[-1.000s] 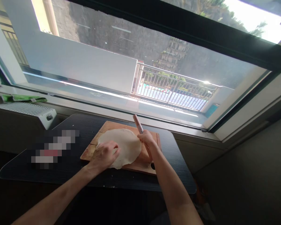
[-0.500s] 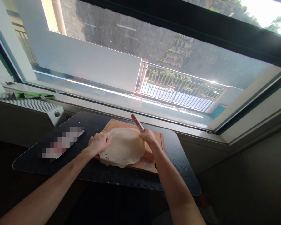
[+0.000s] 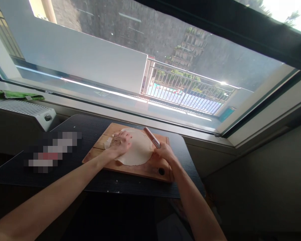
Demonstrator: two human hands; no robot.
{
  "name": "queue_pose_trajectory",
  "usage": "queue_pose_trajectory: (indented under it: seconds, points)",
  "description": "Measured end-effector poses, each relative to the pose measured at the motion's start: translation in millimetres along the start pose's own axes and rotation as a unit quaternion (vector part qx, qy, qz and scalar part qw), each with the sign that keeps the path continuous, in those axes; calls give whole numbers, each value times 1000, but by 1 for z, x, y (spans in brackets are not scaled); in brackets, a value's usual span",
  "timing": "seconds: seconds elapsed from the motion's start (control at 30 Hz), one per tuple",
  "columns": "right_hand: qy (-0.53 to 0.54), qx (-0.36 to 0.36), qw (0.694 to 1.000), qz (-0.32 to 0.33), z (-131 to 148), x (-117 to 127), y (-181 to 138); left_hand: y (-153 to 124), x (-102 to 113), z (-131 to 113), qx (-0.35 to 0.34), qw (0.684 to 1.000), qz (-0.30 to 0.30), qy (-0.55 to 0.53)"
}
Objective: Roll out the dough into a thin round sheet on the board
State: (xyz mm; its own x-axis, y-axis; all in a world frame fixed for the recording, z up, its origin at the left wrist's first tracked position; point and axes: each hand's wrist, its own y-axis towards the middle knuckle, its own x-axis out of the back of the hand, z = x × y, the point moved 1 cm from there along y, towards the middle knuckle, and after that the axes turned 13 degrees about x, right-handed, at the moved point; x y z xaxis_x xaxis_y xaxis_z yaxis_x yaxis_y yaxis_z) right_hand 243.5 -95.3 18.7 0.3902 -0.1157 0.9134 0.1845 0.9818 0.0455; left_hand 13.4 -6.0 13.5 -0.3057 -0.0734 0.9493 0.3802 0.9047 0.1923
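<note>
A thin, pale sheet of dough (image 3: pixel 139 150) lies on a wooden cutting board (image 3: pixel 140 170). Over the sheet's left part is my left hand (image 3: pixel 121 142), its fingers curled on the dough; the fingertips are slightly blurred. Some dough also shows to the left of that hand, uneven and bunched. My right hand (image 3: pixel 164 152) is closed around one end of a short wooden rolling pin (image 3: pixel 152 137). The pin points away and to the left, tilted across the sheet's right edge.
The board rests on a dark table (image 3: pixel 95 184) with rounded corners. A blurred-out flat object (image 3: pixel 52 150) lies on its left side. Behind stand a window sill (image 3: pixel 115 112) and a large window. A green cloth (image 3: pixel 20 96) lies by a white radiator (image 3: pixel 27 110).
My left hand has moved right and inward over the dough, and the sheet's lower left edge has shifted away from me. The right hand still holds the rolling pin. The camera view has shifted.
</note>
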Motion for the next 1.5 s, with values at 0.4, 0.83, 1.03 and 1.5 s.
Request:
queue_pose_trajectory:
  seconds: [0.4, 0.83, 1.03, 1.5]
  points:
    - [-199, 158, 966, 46, -12, 7, -50, -55, -42, 22, -20, 993, -91, -71]
    - [-184, 211, 960, 10, -8, 0, -48, -60, -39, 22, -35, 990, -118, -73]
    - [-149, 118, 978, -85, 33, -23, -18, -61, -41, 22, -28, 991, -111, -63]
    - [-116, 105, 987, -26, 49, -37, 2, -62, -44, 23, -28, 991, -107, -74]
